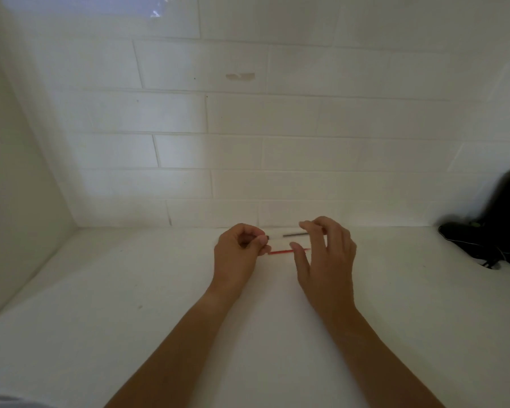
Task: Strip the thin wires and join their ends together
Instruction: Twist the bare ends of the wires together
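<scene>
left hand (242, 248) curled shut, thumb and forefinger pinched on something small at the fingertips, looks like one end of the dark wire (295, 234), can't confirm contact. right hand (326, 254) loosely open, fingers spread, hovering over the far ends of both wires, gripping nothing visible. red wire (287, 251) flat on the white counter (159, 319) between the hands, just nearer than the dark one, roughly parallel. both near the tiled wall (248, 157). black bag or gear (495, 225) far right, well apart, irrelevant.

likely step: stripping an end by fingernail, no tool in view. can't tell whether any insulation is off yet, ends too small.

to do it well: pin wire body with right hand close to the working end, nick insulation lightly all round, pull straight along the axis, no bending. thin strands snap easily, so light pinch. strip similar lengths on both, then lay bare ends side by side and twist one way.
</scene>
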Available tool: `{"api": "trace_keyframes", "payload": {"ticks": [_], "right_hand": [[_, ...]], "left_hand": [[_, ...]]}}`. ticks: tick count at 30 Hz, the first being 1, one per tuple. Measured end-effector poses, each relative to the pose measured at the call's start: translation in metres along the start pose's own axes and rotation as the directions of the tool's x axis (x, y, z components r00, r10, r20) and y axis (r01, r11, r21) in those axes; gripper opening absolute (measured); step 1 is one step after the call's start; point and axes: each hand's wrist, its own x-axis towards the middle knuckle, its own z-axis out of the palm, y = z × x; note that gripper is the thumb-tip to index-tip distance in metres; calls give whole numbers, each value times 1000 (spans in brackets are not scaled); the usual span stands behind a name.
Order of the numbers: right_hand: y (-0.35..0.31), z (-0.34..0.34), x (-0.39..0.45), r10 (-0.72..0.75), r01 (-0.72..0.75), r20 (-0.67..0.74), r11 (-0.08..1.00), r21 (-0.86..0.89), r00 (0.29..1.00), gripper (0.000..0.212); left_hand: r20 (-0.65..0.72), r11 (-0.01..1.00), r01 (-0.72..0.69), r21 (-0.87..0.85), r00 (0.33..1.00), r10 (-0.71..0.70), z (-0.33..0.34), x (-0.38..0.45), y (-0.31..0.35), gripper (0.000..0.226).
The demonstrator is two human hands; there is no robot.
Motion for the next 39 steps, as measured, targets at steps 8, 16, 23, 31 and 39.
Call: {"api": "trace_keyframes", "payload": {"ticks": [8,16,23,31,39], "right_hand": [[-4,-5,0,238,-243,52,934,261,970,21],[-2,-5,-1,230,-245,86,912,328,969,12],[-3,-1,-2,76,-91,79,975,202,994,12],[3,5,-3,62,-66,90,997,37,994,17],[5,6,-3,64,-57,96,995,-77,993,19]], "left_hand": [[256,997,69,-33,965,-58,5,-7,9,12],[280,913,-230,338,950,136,2,0,7,8],[-140,527,-29,850,951,277,-33,22,-15,24],[-25,735,-205,646,957,289,-25,21,-10,23],[137,801,-373,468,926,351,-12,16,-1,20]]}}
